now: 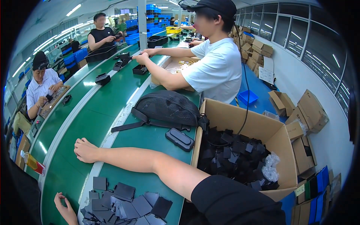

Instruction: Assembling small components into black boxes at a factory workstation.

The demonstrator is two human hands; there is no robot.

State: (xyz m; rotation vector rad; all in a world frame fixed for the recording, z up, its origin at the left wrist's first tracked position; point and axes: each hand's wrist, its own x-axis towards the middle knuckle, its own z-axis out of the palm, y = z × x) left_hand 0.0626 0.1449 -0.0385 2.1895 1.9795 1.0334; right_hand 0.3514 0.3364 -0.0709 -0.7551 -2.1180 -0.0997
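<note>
My right arm stretches left across the bench. Its hand [86, 150] rests on the green conveyor belt [99, 127] with the fingers curled in, and nothing shows in it. At the lower left, my left hand [64, 205] hovers by the belt's near edge. Its thumb and fingers are bent and apart, with nothing visible between them. Close to both hands, a loose pile of flat black plastic plates [129, 208] lies on the bench. Beyond my right forearm are a black oblong case [180, 139] and a black mesh bag [165, 108] with a strap.
A cardboard box [288, 150] full of black plastic pieces stands at my right. Farther along the belt, a co-worker in a light shirt [221, 67] reaches over it. Black housings [102, 78] sit on the line. A bottle [33, 164] stands at the left; two people work opposite.
</note>
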